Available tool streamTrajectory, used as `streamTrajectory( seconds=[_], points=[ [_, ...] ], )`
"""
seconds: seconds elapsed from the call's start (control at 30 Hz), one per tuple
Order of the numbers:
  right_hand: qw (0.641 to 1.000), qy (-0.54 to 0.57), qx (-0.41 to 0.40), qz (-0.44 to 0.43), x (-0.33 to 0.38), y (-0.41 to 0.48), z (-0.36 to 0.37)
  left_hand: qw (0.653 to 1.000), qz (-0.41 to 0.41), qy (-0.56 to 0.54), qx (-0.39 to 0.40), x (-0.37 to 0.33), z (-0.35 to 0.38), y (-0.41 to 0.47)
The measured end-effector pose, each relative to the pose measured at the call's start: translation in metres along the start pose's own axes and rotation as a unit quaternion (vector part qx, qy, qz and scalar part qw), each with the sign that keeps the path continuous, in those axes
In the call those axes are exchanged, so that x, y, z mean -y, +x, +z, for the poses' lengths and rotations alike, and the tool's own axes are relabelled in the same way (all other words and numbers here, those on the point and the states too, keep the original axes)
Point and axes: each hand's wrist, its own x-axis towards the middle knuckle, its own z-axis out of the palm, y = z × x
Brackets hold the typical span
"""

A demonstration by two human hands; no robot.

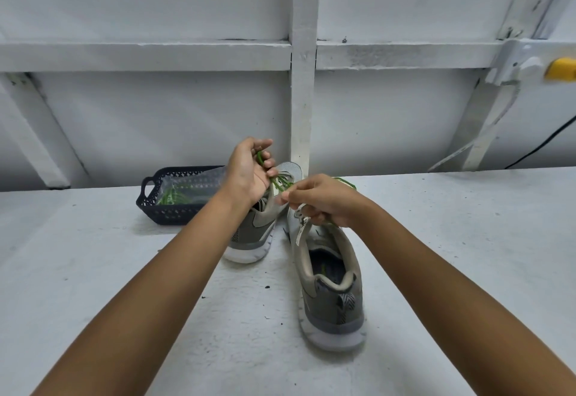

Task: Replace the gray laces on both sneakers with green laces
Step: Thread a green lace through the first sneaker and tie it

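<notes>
A white-painted wall [156, 115] with crossing beams fills the upper half of the view. Below it lies a white table [467, 239] with a speckled, rough surface. Two bare forearms reach forward over it from the lower corners.

Two gray sneakers stand on the table with their heels towards the camera. The nearer sneaker [330, 295] is at centre right, its opening wide. A small greenish print on its insole is too blurred to read. The farther sneaker [255, 233] stands just beside it to the left, partly hidden by the left wrist.

A dark perforated basket [168, 214] with a handle sits to the left of the farther sneaker. It holds a clear plastic bag [199, 183] with a bundle of spare green laces [170, 197] inside.

The left hand [249, 174] is raised above the farther sneaker, fingers curled round one end of the green lace [279, 185]. The right hand [324, 202] hovers over the toe end of the nearer sneaker, thumb and forefinger pinched on the same lace. The lace runs down between the two hands to the farther sneaker's eyelets. Another green stretch shows beyond the right knuckles.

A pale strip hangs under the right hand; whether it is a lace cannot be told.

At the right edge a yellow object [561, 68] sits on the beam, and a black cable [542, 143] runs below it.
</notes>
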Motion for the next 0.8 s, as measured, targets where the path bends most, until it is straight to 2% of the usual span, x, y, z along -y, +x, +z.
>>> streamTrajectory(
  seconds=[0.07,0.13,0.2,0.27,0.33,0.43,0.6,0.7,0.8],
  points=[
    [0.999,0.003,-0.032,0.002,-0.002,0.000,-0.002,0.998,0.023,0.061,0.009,0.002,-0.002,-0.004],
    [0.998,0.012,-0.055,0.000,-0.002,-0.001,-0.005,0.978,0.057,0.199,-0.005,0.009,-0.008,-0.006],
    [0.997,0.025,-0.067,-0.007,-0.003,-0.002,-0.009,0.931,0.102,0.347,-0.047,0.020,-0.016,-0.011],
    [0.997,0.024,-0.068,-0.012,-0.005,-0.003,-0.013,0.892,0.128,0.432,-0.044,0.029,-0.022,-0.017],
    [0.998,0.004,-0.063,-0.014,-0.005,-0.003,-0.014,0.896,0.088,0.435,0.010,0.034,-0.022,-0.027],
    [0.998,-0.036,-0.059,-0.013,-0.005,-0.004,-0.012,0.929,0.059,0.361,0.060,0.039,-0.018,-0.036],
    [0.995,-0.077,-0.056,-0.008,-0.005,-0.008,-0.013,0.958,0.031,0.280,0.047,0.039,-0.013,-0.038],
    [0.990,-0.085,-0.109,-0.001,-0.008,-0.008,-0.016,0.952,0.054,0.300,-0.002,0.043,-0.014,-0.036],
    [0.978,-0.116,-0.172,0.034,-0.020,-0.005,-0.025,0.932,0.079,0.351,-0.034,0.055,-0.019,-0.033]
  ],
)
